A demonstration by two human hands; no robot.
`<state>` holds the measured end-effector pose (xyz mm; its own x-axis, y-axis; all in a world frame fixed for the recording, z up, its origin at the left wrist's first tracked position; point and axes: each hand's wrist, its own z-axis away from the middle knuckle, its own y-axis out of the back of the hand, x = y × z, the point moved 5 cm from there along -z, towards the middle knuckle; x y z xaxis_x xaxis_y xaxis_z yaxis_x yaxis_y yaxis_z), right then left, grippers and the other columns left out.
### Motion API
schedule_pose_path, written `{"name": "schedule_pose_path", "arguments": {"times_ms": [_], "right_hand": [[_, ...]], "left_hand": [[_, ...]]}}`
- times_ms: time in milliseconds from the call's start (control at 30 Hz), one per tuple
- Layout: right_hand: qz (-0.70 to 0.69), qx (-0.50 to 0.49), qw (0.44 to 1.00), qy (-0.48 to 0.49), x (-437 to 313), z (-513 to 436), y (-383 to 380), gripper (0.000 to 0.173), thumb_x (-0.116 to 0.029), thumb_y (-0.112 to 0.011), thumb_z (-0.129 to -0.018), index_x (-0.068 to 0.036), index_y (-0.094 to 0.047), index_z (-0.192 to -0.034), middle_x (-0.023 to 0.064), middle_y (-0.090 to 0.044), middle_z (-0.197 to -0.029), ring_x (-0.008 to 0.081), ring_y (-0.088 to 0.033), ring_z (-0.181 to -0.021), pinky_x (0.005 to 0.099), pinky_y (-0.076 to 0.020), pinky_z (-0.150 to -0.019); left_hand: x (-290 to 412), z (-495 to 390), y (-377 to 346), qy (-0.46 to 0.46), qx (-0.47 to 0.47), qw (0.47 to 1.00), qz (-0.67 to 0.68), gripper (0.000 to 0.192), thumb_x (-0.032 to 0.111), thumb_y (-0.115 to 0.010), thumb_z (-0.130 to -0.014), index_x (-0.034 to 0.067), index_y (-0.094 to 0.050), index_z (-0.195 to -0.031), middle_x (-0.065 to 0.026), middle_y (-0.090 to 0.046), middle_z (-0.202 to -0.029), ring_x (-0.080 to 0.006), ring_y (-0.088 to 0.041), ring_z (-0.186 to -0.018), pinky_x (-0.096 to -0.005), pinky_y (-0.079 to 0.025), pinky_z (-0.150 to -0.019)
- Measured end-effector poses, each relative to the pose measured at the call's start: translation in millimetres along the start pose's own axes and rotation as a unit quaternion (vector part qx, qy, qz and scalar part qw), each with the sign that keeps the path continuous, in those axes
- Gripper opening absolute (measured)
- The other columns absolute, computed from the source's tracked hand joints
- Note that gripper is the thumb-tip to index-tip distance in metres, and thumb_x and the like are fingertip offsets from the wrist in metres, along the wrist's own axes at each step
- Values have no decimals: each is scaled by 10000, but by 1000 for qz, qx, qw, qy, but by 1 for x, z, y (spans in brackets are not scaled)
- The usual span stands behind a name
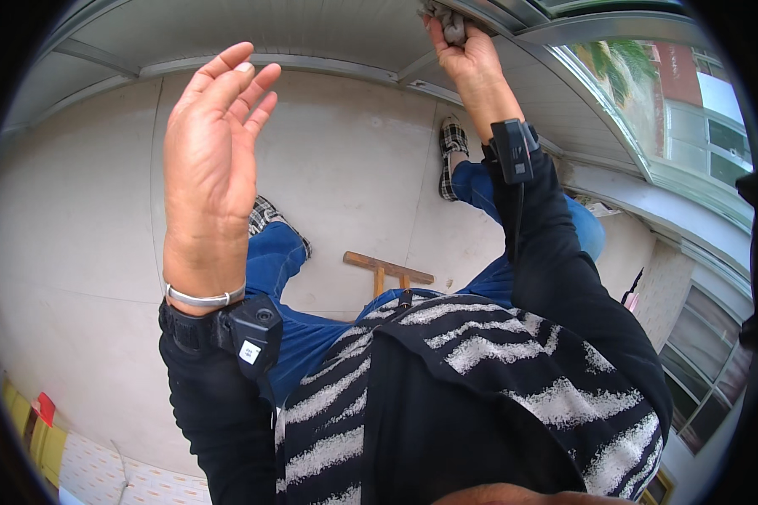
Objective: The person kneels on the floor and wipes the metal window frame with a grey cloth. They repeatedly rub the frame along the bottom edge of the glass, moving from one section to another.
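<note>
My left hand (211,132) is raised on the left of the head view, palm showing and fingers apart, holding nothing. A silver bracelet (205,296) circles its wrist, above a strapped-on black device (252,338). At the top right, my right hand (470,53) grips a crumpled grey cloth (453,24) against or close beside the metal window frame (511,17); exact contact cannot be told. Another black device (513,151) with a cable is strapped to the right wrist.
A wooden stool (388,267) stands partly under me. The window (657,107) runs along the right, above a ledge (644,189). Panelled wall (278,31) spans the top. A yellow piece of furniture (44,448) with a red object (43,409) is at lower left.
</note>
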<state>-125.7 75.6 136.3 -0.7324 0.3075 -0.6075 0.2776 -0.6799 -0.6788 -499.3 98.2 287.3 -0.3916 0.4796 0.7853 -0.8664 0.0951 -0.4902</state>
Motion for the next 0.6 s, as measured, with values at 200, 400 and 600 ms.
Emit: {"name": "schedule_pose_path", "arguments": {"times_ms": [200, 400, 600], "right_hand": [[18, 80, 996, -28, 32, -14, 20, 335, -101, -452, -1074, -18, -464, -1399, 200, -559, -1376, 425, -615, -1190, 552, -626, -934], [792, -160, 562, 178, 82, -42, 100, 300, -245, -681, -936, -1, -680, -1111, 195, -714, -1123, 391, -681, -1051, 485, -605, -869], [850, -168, 497, 56, 122, -65, 195, 136, -15, -587, -987, 69, -565, -882, 122, -596, -915, 235, -641, -974, 379, -561, -1015]], "left_hand": [[2, 2, 1, -13, 15, 1000, 5, 305, 103, -580, -1022, -35, -590, -1294, -119, -600, -1238, -247, -620, -1198, -392, -435, -1078], [-1, -1, 2, -1, 25, 1000, 10, 288, 101, -573, -1027, -38, -594, -1278, -127, -593, -1246, -254, -626, -1196, -395, -439, -1094], [-7, -3, 11, 31, 27, 999, 0, 335, 110, -589, -1030, -35, -565, -1331, -153, -568, -1368, -293, -576, -1294, -423, -425, -1145]]}}
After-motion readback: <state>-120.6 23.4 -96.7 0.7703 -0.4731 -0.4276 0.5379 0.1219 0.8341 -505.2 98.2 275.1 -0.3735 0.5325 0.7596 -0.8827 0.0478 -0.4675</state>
